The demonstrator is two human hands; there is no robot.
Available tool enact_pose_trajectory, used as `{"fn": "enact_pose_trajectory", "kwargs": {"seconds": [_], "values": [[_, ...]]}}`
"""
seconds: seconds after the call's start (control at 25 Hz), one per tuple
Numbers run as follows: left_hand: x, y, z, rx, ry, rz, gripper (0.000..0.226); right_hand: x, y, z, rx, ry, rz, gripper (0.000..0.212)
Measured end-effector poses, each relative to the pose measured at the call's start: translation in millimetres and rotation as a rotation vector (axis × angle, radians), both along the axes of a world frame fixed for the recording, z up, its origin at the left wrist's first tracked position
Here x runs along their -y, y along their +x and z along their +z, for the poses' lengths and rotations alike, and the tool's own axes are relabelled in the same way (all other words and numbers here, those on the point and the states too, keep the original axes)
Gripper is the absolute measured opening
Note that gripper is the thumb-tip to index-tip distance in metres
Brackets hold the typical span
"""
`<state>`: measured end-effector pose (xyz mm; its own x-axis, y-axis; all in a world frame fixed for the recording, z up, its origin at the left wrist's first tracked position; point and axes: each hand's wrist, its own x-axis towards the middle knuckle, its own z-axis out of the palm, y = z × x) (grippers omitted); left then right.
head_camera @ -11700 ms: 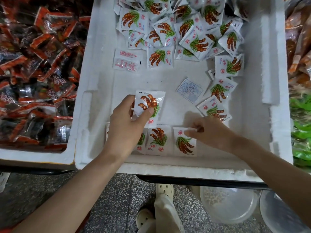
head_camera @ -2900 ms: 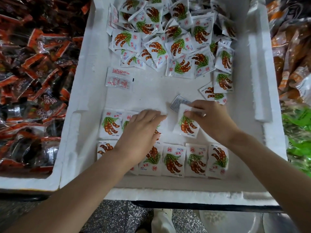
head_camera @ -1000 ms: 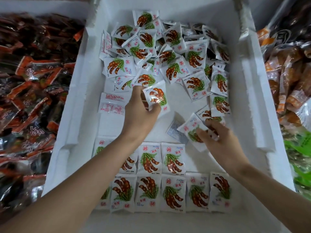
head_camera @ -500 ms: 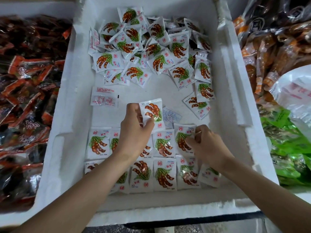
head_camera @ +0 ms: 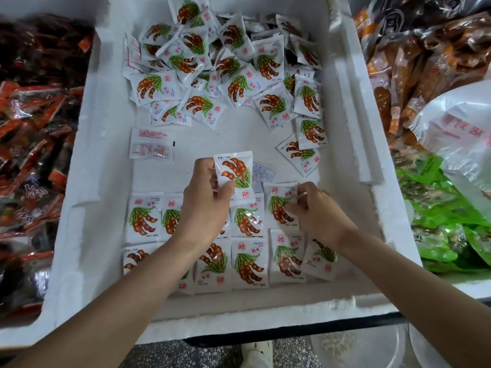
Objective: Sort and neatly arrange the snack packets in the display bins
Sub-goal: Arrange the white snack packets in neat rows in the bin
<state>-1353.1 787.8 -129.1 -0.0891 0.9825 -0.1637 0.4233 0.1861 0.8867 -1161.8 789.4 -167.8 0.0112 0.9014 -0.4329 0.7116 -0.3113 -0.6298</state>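
Snack shop, bulk display. White foam bin [head_camera: 87, 181] of tamarind packets [head_camera: 239, 86]; red-black packets [head_camera: 32, 123] heaped left, orange packets [head_camera: 398, 75] and green packets [head_camera: 438, 208] right. Speckled floor [head_camera: 186, 354] below.

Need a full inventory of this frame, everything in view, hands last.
Foam bin: one, white, centre.
Loose tamarind packets: heap, white with brown pods, bin's far end.
Arranged tamarind packets: two rows, same print, bin's near end.
Face-down packet: one, white with red print, bin's left middle.
Paper slip: one, blue print, bin's middle.
Red-black packets: many, left bin.
Orange-brown packets: many, far right.
Green packets: many, right.
Plastic bag: one, white, right.
Left hand: grips a lifted packet.
Right hand: pinches second row's rightmost packet.
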Motion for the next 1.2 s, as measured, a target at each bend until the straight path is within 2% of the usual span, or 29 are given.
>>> {"fn": "enact_pose_trajectory", "kwargs": {"seconds": [0.08, 0.2, 0.28, 0.36, 0.4, 0.44, 0.52, 0.6, 0.64, 0.72, 0.8, 1.0, 1.12, 1.2], "values": [[0.3, 1.9, -1.6, 0.005, -0.001, -0.005, 0.024, 1.1, -1.0, 0.6, 0.067, 0.025, 0.066, 0.025], [3.1, 6.6, -2.4, 0.046, 0.000, -0.052, 0.023, 5.3, -3.3, 10.1, 0.148, 0.217, 0.136, 0.043], [4.6, 12.1, -0.8, 0.086, 0.005, -0.138, 0.023, 8.5, -7.9, 26.5, -0.029, 0.348, 0.090, 0.046], [6.1, 20.4, -0.3, 0.093, 0.013, -0.233, 0.023, 8.6, -10.1, 43.4, -0.211, 0.334, 0.054, 0.036], [6.9, 25.0, -0.8, 0.085, 0.031, -0.260, 0.024, 6.7, -8.2, 49.9, -0.207, 0.309, 0.063, 0.026], [7.3, 28.9, -1.7, 0.066, 0.064, -0.273, 0.026, 3.5, -3.3, 54.5, -0.158, 0.296, 0.076, 0.016], [5.9, 33.4, -7.9, -0.052, 0.151, -0.320, 0.032, -5.0, 10.5, 64.3, -0.007, 0.320, 0.086, 0.012], [3.1, 35.8, -19.1, -0.300, 0.201, -0.446, 0.046, -13.4, 23.7, 69.1, 0.127, 0.329, 0.092, 0.003], [1.3, 36.6, -25.9, -0.447, 0.221, -0.514, 0.052, -16.4, 27.0, 68.4, 0.206, 0.306, 0.112, 0.007], [-0.4, 39.0, -37.6, -0.635, 0.285, -0.615, 0.057, -18.5, 26.1, 62.3, 0.318, 0.172, 0.170, 0.010], [0.3, 40.9, -44.2, -0.687, 0.326, -0.638, 0.058, -17.4, 21.7, 52.6, 0.398, 0.094, 0.237, 0.017], [2.2, 40.3, -56.3, -0.728, 0.373, -0.602, 0.062, -16.2, 15.7, 37.4, 0.490, 0.098, 0.308, 0.053], [3.2, 41.5, -55.8, -0.719, 0.383, -0.585, 0.055, 3.0, 18.7, 34.5, 0.526, 0.214, 0.337, 0.067], [7.6, 41.0, -55.7, -0.761, 0.472, -0.585, 0.048, 21.3, 23.0, 35.3, 0.523, 0.293, 0.357, 0.063]]}}
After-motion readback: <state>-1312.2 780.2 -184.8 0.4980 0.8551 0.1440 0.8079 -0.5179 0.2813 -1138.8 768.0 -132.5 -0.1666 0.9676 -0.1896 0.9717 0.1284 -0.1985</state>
